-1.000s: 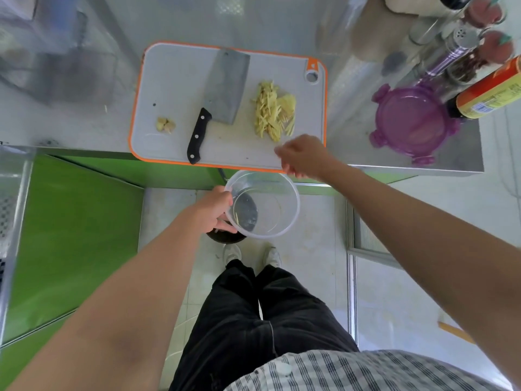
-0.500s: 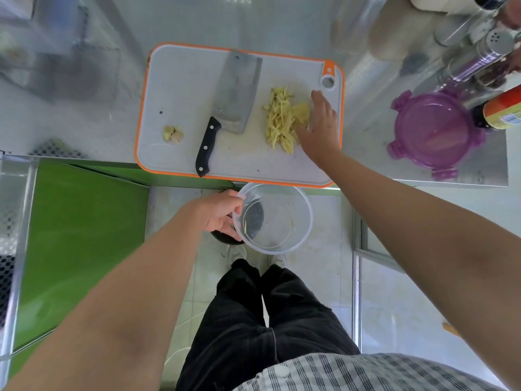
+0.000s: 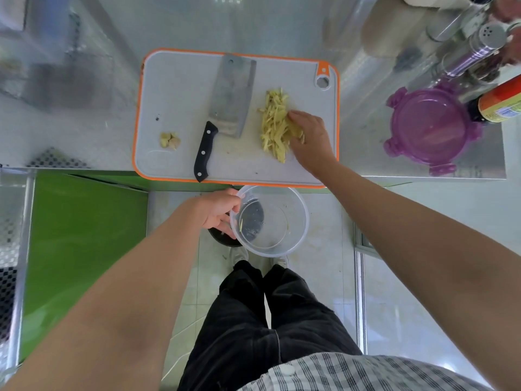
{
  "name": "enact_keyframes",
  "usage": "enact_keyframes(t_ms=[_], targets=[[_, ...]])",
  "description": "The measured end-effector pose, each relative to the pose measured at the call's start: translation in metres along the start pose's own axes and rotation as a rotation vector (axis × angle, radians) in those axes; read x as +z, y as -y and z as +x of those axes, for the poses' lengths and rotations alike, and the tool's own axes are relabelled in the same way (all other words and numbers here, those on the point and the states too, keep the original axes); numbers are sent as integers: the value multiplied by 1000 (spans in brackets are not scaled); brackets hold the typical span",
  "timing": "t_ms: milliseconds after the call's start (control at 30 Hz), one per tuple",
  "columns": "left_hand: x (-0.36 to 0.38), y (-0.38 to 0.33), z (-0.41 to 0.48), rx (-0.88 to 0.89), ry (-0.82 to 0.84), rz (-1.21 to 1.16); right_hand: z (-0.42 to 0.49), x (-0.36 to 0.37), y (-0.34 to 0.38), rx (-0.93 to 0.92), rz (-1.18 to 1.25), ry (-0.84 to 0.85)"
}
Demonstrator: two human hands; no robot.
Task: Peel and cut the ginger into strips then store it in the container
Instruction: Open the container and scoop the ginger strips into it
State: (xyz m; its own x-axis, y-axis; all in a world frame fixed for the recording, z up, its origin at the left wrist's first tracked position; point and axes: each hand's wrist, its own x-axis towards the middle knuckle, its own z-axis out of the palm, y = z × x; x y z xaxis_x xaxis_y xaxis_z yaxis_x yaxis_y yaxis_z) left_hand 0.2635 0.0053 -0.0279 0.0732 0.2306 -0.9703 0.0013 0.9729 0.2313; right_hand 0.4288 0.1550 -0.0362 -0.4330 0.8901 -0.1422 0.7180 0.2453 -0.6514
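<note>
A pile of pale yellow ginger strips (image 3: 273, 122) lies on the right half of the white, orange-edged cutting board (image 3: 180, 88). My right hand (image 3: 310, 136) rests on the pile's right side, fingers curled down around some strips. My left hand (image 3: 217, 210) grips the left rim of the clear round container (image 3: 293, 221), held below the board's front edge, over the floor. A few thin ginger bits cling to its inside. The cleaver (image 3: 228, 108) with a black handle lies mid-board. Small ginger scraps (image 3: 170, 140) sit at the board's left.
A purple lid (image 3: 428, 128) lies on the steel counter to the right of the board. Bottles and shakers (image 3: 479, 49) crowd the back right corner. Below the container are a dark bin (image 3: 222, 239), my legs and the tiled floor.
My right hand went from above the container up to the board and has now closed onto the right side of the ginger pile. The left hand keeps holding the container.
</note>
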Motion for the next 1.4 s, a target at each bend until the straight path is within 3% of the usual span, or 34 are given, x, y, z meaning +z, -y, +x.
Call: enact_keyframes(t_ms=[600,767,900,1033,1200,1400], targets=[[17,5,-7,91,-103,-2,-112,20,-1,-199,69,-47],[18,5,-4,99,-111,26,-135,21,-4,-250,104,73],[15,4,-5,108,-107,43,-101,7,7,-227,172,17],[10,4,-4,113,-115,58,-58,-5,19,-92,189,65],[-2,1,-3,88,-125,78,-11,-5,15,-75,176,-122],[-20,2,-3,40,-105,67,19,11,25,45,-3,33]])
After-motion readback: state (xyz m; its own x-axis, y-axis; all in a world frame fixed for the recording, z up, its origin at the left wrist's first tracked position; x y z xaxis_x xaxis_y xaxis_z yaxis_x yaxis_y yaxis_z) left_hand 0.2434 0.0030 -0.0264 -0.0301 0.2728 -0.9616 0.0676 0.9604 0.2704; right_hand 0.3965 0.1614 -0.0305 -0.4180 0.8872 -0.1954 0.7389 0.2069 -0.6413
